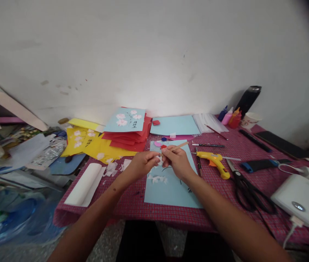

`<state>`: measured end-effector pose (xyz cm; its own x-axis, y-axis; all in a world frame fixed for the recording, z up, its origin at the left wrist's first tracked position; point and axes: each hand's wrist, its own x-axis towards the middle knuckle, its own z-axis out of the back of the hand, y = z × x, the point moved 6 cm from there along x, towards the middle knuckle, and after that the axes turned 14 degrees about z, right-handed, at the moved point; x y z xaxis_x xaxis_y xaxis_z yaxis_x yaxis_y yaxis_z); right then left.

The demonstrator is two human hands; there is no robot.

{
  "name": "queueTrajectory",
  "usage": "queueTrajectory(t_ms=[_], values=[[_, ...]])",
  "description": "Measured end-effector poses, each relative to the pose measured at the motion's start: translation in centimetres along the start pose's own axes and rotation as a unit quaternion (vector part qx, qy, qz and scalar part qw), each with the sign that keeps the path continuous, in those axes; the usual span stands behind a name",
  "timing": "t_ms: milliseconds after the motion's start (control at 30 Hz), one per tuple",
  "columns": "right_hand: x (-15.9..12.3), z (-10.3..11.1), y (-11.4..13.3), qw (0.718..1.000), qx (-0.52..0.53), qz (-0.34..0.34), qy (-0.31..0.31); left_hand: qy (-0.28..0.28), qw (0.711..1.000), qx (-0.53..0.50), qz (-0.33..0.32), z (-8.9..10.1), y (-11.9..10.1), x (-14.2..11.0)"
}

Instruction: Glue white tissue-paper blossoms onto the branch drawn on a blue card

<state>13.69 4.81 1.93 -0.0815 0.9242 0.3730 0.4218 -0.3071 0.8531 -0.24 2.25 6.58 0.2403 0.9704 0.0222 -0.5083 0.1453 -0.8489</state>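
Note:
Above a light blue sheet [157,193] my two hands meet, fingertips almost touching. My left hand [143,162] is closed in a pinch; what is in it, if anything, is too small to make out. Between the fingers of my right hand [178,162] lies a flat wooden stick [182,145], its end pointing up and right. White paper petals [157,179] are on the sheet, along with black painted lines partly hidden by my right hand and forearm. Just beyond the fingers are small dabs of color: a pink disc [157,144] and a dark blue dab [164,139].
Left of the sheet lie torn white paper [111,169] and a white paper roll [84,185]. Red paper [132,140] is stacked behind under a flower card [125,120]. A yellow glue gun [214,162], black scissors [248,191] and a white power bank [300,200] lie at right.

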Motion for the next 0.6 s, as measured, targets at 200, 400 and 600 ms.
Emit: queueTrajectory(t_ms=[200,400,600], values=[[-0.2,-0.6,0.0,0.996,0.068,-0.022,0.053,-0.012,0.993,0.108,-0.035,0.4,-0.5,-0.5],[-0.1,-0.4,0.8,0.999,-0.038,0.024,0.023,-0.004,0.978,0.198,-0.07,0.3,-0.5,-0.3],[-0.2,-0.2,0.3,0.999,-0.025,0.013,-0.025,-0.049,0.932,0.327,-0.15,-1.1,-0.7,0.0]])
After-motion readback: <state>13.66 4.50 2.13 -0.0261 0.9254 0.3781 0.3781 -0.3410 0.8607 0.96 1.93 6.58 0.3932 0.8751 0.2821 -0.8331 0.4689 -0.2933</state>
